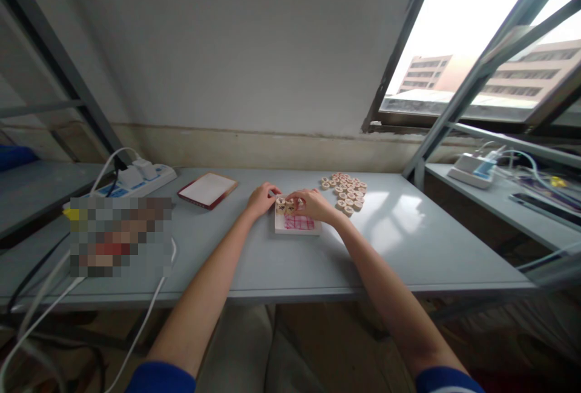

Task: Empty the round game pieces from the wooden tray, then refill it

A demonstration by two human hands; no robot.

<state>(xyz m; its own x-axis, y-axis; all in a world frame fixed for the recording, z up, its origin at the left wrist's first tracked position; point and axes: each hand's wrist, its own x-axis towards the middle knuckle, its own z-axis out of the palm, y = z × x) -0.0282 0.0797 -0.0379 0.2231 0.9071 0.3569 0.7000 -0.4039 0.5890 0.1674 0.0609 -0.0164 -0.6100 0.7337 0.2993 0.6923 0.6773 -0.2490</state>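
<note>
A small white box (297, 231) lies on the grey table, with several round wooden pieces (281, 205) along its back left part and a pink grid pattern showing on its floor. My left hand (263, 199) is at the box's back left corner, its fingers curved; whether it holds anything is hidden. Over the right part of the box, my right hand (311, 204) has its fingers bent down at the pieces, and what is between them is too small to tell. A heap of round wooden pieces (349, 190) lies to the right of my right hand.
A lid-like box part (207, 190) with a white face and red edge lies at the back left. A power strip (154, 180) with plugs and cables is farther left, beside a pixelated area. Another power strip (472, 170) sits on the right shelf.
</note>
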